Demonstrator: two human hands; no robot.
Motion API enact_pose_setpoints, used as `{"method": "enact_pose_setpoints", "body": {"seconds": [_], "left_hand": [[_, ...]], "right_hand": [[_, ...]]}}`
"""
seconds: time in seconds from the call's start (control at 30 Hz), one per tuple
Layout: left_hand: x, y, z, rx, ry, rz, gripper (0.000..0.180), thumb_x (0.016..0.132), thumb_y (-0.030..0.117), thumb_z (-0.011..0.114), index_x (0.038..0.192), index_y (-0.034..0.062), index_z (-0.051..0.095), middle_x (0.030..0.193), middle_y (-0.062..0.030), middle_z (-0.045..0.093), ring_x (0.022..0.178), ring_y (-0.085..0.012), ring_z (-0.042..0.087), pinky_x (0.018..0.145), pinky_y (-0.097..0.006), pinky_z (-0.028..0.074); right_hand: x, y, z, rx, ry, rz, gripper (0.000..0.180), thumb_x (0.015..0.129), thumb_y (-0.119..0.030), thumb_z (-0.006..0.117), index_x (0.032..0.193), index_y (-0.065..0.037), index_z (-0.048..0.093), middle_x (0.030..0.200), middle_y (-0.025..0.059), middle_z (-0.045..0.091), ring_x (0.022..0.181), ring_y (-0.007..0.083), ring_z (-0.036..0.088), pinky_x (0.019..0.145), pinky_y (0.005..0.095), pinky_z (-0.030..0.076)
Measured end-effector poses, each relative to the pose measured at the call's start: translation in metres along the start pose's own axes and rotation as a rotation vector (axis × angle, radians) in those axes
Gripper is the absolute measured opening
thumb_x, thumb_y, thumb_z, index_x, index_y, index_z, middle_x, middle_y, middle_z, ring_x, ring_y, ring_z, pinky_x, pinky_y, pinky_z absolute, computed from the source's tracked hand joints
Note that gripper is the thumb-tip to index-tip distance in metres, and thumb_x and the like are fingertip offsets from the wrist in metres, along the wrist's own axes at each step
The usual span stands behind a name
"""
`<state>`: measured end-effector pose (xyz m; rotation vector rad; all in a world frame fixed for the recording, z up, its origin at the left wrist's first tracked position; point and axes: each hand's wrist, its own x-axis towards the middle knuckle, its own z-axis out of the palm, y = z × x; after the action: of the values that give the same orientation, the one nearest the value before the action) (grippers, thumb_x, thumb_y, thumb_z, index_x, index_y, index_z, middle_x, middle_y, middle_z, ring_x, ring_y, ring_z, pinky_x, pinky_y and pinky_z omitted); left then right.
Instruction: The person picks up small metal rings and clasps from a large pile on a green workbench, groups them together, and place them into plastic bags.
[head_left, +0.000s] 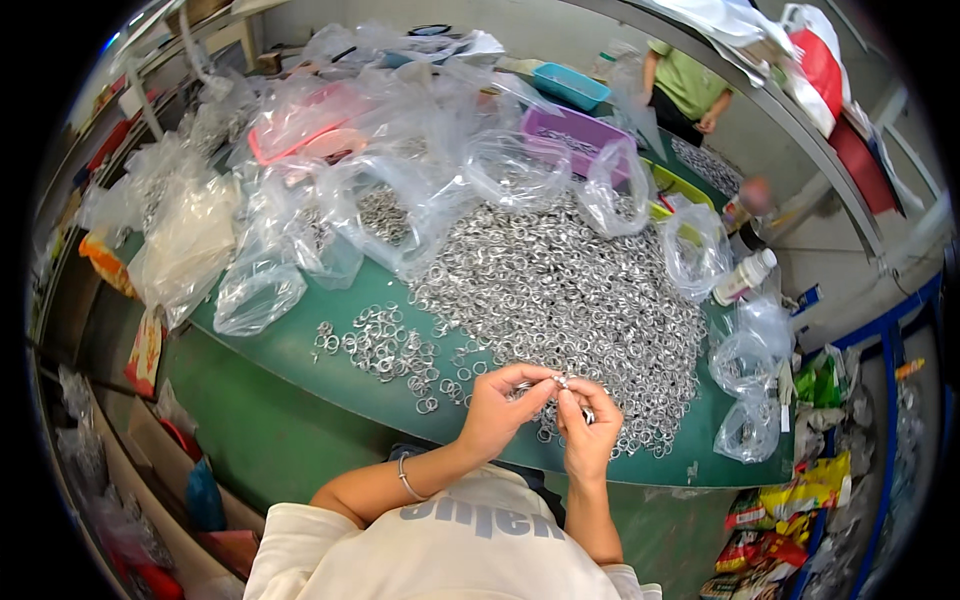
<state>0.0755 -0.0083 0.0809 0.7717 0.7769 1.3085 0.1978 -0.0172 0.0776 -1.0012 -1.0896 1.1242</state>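
Note:
Above the near edge of the green table, my left hand (500, 405) pinches a small silver metal ring (562, 382) between thumb and fingertips. My right hand (588, 428) meets it there, thumb and fingers closed on the same ring. More shiny metal shows within the curled fingers of the right hand, too small to make out fully. Behind and beneath both hands spreads a large heap of silver rings (570, 290). A smaller pile of rings (385, 342) lies to the left, with a few loose ones trailing toward my left hand.
Clear plastic bags (260, 290) crowd the table's left and back, some holding metal pieces. A purple bin (575, 135), a blue tray (570, 86) and a pink tray (300, 130) stand at the back. A white bottle (745, 277) leans at right. Another person (690, 85) stands beyond.

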Motion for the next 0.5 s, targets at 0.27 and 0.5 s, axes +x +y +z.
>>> {"method": "enact_pose_setpoints", "body": {"seconds": [0.27,0.5], "left_hand": [[0.011,-0.014,0.009,0.273,0.004,0.093,0.014,0.080,0.003,0.062,0.093,-0.0011,0.064,0.083,-0.0043,0.063,0.070,-0.0055,0.055,0.059,-0.018,0.042],[0.032,-0.026,0.019,0.377,-0.021,0.014,0.013,0.079,0.000,0.061,0.092,-0.0030,0.064,0.084,-0.0078,0.065,0.077,-0.0103,0.059,0.071,-0.022,0.046]], "right_hand": [[0.003,0.003,-0.020,0.040,0.043,0.076,0.013,0.082,-0.001,0.058,0.095,0.002,0.060,0.070,0.0007,0.059,0.057,0.0019,0.046,0.050,0.0161,0.035],[0.021,0.011,-0.042,-0.080,0.065,0.056,0.011,0.083,-0.003,0.059,0.093,0.002,0.061,0.077,0.0033,0.064,0.066,0.0058,0.057,0.059,0.0194,0.044]]}}
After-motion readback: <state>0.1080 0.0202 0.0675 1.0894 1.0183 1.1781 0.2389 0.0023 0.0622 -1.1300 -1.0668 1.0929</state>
